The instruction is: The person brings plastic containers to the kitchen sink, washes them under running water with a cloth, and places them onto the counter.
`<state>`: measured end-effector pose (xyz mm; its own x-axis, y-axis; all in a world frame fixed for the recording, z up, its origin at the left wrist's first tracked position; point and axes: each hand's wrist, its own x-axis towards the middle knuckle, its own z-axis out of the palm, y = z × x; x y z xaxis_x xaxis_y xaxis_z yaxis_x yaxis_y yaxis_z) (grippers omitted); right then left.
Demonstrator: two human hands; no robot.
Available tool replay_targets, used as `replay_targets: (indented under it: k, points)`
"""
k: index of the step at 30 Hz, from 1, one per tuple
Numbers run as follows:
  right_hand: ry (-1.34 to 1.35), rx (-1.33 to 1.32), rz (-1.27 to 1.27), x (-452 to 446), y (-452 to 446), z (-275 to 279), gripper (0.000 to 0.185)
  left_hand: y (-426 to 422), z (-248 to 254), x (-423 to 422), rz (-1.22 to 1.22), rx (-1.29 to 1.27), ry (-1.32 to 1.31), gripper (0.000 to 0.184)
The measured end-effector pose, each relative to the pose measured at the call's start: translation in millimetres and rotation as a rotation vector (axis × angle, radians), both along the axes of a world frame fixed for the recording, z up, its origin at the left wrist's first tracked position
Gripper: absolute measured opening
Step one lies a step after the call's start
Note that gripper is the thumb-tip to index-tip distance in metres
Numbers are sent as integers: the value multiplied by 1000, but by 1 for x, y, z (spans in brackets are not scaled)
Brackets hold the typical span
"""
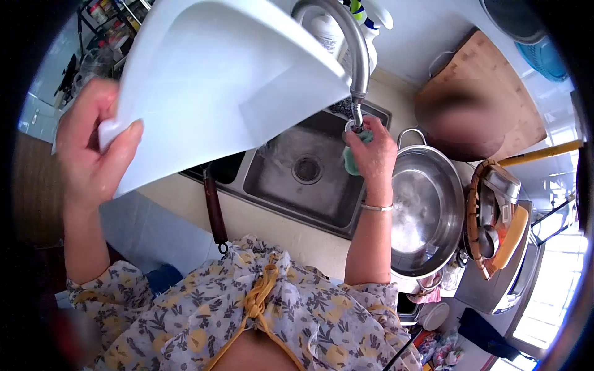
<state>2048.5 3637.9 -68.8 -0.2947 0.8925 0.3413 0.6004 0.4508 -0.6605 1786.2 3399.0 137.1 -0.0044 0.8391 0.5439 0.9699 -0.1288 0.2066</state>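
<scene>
My left hand (pixel 93 145) is closed on the corner of a large white plastic tub (pixel 192 93), thumb on the near side. The tub is tilted up over the left part of the sink (pixel 275 164). At the end of the metal faucet (pixel 359 59), my right hand (pixel 377 151) has its fingers closed round a soft green sponge or cloth (pixel 351 162). Those fingertips are up against the spout's tip; whether they also grip it I cannot tell. A bracelet circles the right wrist. The sink's drain lies between the two hands.
A big steel pot (pixel 421 185) stands right of the sink, beside a wicker basket (pixel 479 229) with metal bowls. A wooden cutting board (pixel 489 74) leans on the wall. A dark pan handle (pixel 213 210) juts over the counter's front edge. Spray bottles (pixel 328 34) stand behind the faucet.
</scene>
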Motion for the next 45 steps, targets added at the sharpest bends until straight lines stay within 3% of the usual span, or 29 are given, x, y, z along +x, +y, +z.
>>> replay_targets:
  k: [2,8,10,12,15,21,26,27,30,35,37,40,45]
  points:
    - [19,10,11,1,3,-2,31,-11,-1,-6,15,3,-4,16]
    - [-29,-7,-38,6,11,2,33,-24,-20,-26,-283,51,279,16]
    - [-21,-114,3,9,13,7,33,-20,-21,-15,-314,40,277,16]
    - [-27,-165,0,8,13,12,34,-13,-18,-6,-567,-26,347,14]
    - [3,-208,46,8,11,13,37,-2,-14,21,-714,-33,463,14]
    - [37,-276,62,10,8,19,37,8,-22,49,-890,56,615,17]
    - [121,-207,89,12,11,5,37,22,-45,48,-994,51,600,20]
    - [82,-299,65,12,8,15,37,26,-52,47,-1015,41,596,21]
    - [103,-267,77,11,9,12,36,40,-81,39,-1026,78,603,22]
    - [150,-238,129,11,11,3,37,65,-133,6,-1009,-78,611,18]
    - [138,-333,140,10,11,5,38,76,-149,-6,-915,-212,611,14]
    - [237,-494,178,6,7,8,32,86,-165,-17,-836,-223,494,9]
    - [369,-620,247,-5,4,-4,28,71,-175,-25,-740,-351,524,6]
